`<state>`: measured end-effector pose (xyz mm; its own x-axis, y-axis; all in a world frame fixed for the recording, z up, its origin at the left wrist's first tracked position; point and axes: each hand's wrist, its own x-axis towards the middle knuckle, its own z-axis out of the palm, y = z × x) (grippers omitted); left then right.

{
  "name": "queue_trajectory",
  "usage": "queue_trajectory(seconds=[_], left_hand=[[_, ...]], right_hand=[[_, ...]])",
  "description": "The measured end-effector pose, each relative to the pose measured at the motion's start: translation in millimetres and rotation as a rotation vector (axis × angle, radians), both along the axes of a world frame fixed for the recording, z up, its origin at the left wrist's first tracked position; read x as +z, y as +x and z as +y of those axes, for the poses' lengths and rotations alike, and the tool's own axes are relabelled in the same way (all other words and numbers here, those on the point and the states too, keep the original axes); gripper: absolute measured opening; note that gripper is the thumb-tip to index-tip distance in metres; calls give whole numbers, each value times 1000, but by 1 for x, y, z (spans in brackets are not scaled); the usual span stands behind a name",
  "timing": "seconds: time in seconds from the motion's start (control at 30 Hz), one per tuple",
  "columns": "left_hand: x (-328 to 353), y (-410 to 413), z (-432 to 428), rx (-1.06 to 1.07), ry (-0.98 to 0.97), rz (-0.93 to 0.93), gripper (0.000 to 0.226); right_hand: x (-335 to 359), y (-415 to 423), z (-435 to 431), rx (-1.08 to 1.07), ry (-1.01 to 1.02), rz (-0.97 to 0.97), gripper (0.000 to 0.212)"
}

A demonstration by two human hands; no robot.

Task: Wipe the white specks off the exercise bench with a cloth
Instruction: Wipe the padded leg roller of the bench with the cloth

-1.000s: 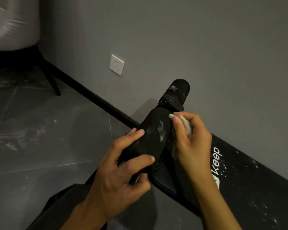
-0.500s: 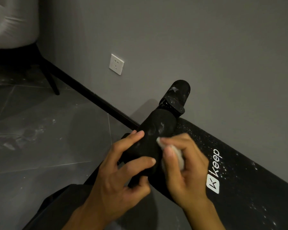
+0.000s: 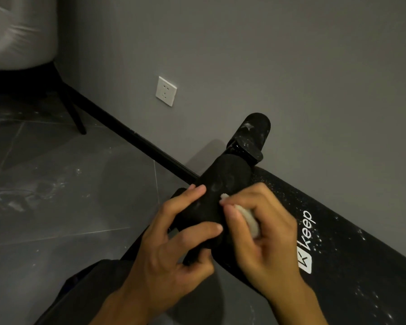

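Observation:
The black exercise bench (image 3: 352,261), marked "keep", runs from the middle to the lower right and is dotted with white specks. A black foam roller (image 3: 223,184) stands at its near end, with a second speckled roller (image 3: 256,132) behind it. My left hand (image 3: 174,242) grips the lower part of the near roller. My right hand (image 3: 263,235) holds a small wadded white cloth (image 3: 249,219) pressed against the roller's right side. Faint white smears show on the roller just above the cloth.
A grey wall with a white socket (image 3: 166,91) and a black skirting board (image 3: 136,137) stands close behind the bench. A grey chair (image 3: 19,31) on black legs is at the far left. The dark tiled floor (image 3: 56,195) carries white dust marks.
My right hand with the cloth has slid down the roller from near its top to its lower middle. My left hand keeps its grip on the roller.

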<state>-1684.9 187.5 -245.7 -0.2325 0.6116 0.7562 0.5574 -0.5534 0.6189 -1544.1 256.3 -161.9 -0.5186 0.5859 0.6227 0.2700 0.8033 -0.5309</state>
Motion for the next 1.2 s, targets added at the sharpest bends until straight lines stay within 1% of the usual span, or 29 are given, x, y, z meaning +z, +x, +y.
queue_trajectory(seconds=[0.07, 0.13, 0.17, 0.23, 0.33, 0.37, 0.43, 0.5, 0.53, 0.6, 0.7, 0.77, 0.8, 0.87, 0.9, 0.93, 1.0, 1.07, 1.1, 1.17, 1.2], left_hand=[[1, 1, 0, 2, -5, -9, 52], [3, 2, 0, 3, -15, -16, 49], [3, 3, -1, 3, -21, -16, 48], [2, 3, -1, -3, -25, -19, 49], [0, 2, 0, -18, -23, -27, 50], [0, 1, 1, -16, -22, -24, 50], [1, 2, 1, -9, -22, -11, 49], [1, 1, 0, -11, -22, -8, 49], [1, 1, 0, -16, -22, -12, 50], [0, 1, -1, -27, -23, -20, 51], [-1, 0, -1, -31, -30, -17, 52], [-1, -1, -1, -37, -34, -22, 51], [0, 0, -1, -37, -34, -22, 50], [0, 0, -2, -32, -32, -13, 49], [1, 0, -2, -34, -30, -12, 50], [0, 0, -2, -38, -27, -14, 51], [-1, 0, -1, -46, -16, -20, 56], [-3, 0, 0, -51, -6, -24, 63], [-4, 0, 1, -55, -4, -28, 64], [-4, 0, 2, -59, -5, -30, 59], [-3, 0, 1, -54, -5, -26, 55]], right_hand=[[0, -2, 10, -74, -33, 24, 9], [1, -5, 22, -212, -127, 68, 8], [-1, -6, 24, -244, -164, 76, 8], [-2, -5, 16, -177, -173, 67, 10], [-2, -3, -1, 7, -77, 39, 14], [-2, -2, 0, 12, -52, 34, 14], [-5, -3, 11, -87, -47, 56, 12], [-10, -3, 18, -206, -103, 112, 10], [-14, -3, 17, -222, -125, 134, 11], [-18, -3, 10, -157, -86, 152, 14], [-23, -1, 0, -14, 43, 140, 14], [-26, 0, 5, -32, 82, 146, 13], [-28, 0, 9, -81, 49, 165, 11], [-32, 0, 14, -200, -91, 218, 8], [-34, 0, 14, -236, -133, 231, 8], [-37, 1, 13, -232, -134, 233, 9], [-39, 1, 5, -116, -57, 214, 11], [-40, 1, -3, 8, 80, 176, 14], [-41, 1, -4, 33, 142, 154, 15], [-42, 2, 3, -20, 169, 132, 13], [-39, 2, 8, -88, 118, 137, 11]])
